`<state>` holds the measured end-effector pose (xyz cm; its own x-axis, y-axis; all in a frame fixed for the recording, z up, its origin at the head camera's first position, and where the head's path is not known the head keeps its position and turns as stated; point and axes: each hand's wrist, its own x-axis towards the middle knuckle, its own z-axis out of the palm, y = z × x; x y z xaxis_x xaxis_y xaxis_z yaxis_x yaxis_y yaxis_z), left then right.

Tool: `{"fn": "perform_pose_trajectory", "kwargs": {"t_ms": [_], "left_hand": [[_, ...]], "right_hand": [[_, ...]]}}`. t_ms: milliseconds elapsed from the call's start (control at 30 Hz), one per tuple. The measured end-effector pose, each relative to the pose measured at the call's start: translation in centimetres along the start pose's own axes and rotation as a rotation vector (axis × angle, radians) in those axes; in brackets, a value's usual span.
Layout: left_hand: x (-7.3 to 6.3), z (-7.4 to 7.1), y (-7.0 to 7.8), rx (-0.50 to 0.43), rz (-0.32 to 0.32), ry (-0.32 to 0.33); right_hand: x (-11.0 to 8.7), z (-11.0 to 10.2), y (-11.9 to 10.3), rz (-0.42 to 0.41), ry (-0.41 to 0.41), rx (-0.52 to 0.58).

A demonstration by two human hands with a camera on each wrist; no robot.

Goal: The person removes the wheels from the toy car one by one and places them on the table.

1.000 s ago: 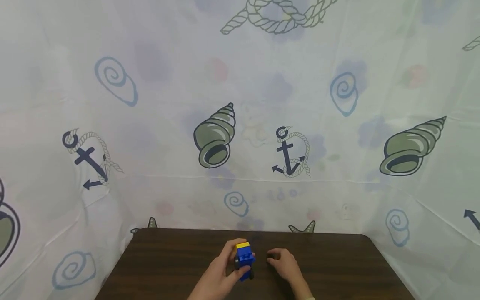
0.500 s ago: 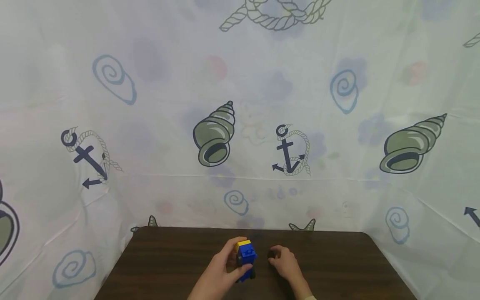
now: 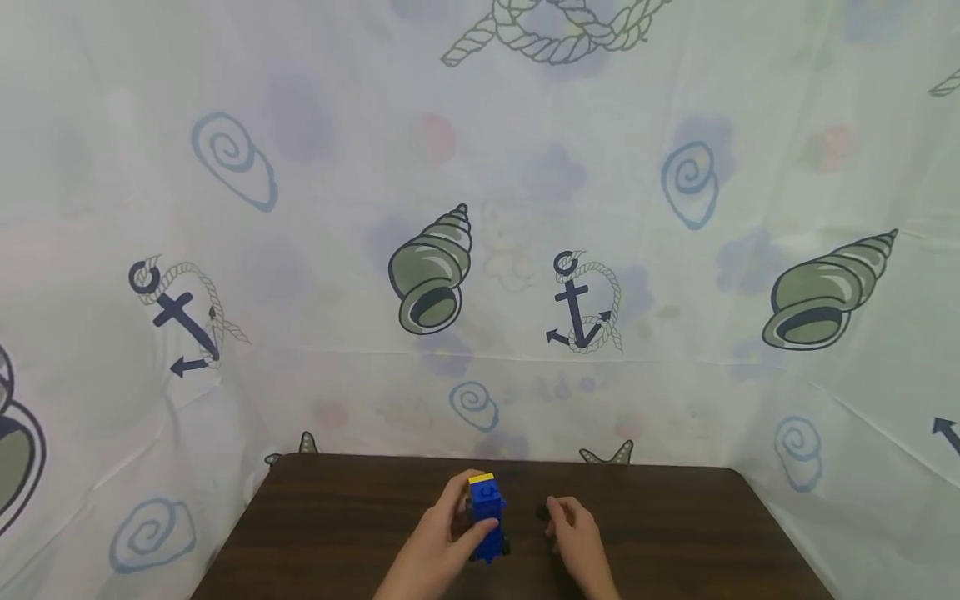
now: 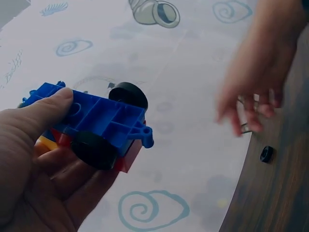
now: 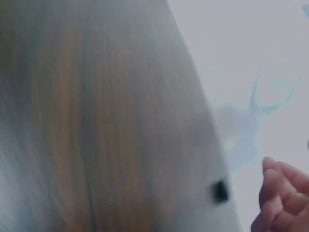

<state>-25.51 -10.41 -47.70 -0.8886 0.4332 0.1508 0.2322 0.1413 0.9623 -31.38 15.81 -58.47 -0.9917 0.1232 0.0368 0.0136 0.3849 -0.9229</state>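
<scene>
Left hand (image 3: 441, 535) clamped on blue-red-yellow plastic toy vehicle (image 4: 99, 117); right hand (image 3: 577, 535), fingers loosely curled, near small round black wheel (image 4: 266, 154); likely pickup step, calls for pinch.

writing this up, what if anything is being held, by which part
The left hand holds a toy vehicle across its blue underside and opposite side. Nothing shows held in the right hand.
</scene>
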Motion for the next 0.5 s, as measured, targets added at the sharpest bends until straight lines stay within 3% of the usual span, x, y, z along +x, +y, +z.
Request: {"fn": "perform_pose_trajectory", "kwargs": {"t_ms": [67, 200, 333, 433, 500], "left_hand": [[0.0, 0.1, -0.1, -0.021, 0.010, 0.027], [0.0, 0.3, -0.2, -0.019, 0.058, 0.088], [0.1, 0.7, -0.3, -0.029, 0.105, 0.109], [0.1, 0.8, -0.2, -0.035, 0.119, 0.112], [0.1, 0.8, -0.1, -0.030, 0.120, 0.115]], "right_hand": [[-1.4, 0.4, -1.8, -0.026, 0.004, 0.043], [-4.2, 1.3, -5.6, -0.173, -0.011, 0.061], [-6.2, 2.2, -7.5, -0.473, 0.074, -0.201], [-6.8, 2.9, -7.9, -0.715, 0.249, -0.448], [-6.8, 3.2, -7.9, -0.807, 0.334, -0.515]]}}
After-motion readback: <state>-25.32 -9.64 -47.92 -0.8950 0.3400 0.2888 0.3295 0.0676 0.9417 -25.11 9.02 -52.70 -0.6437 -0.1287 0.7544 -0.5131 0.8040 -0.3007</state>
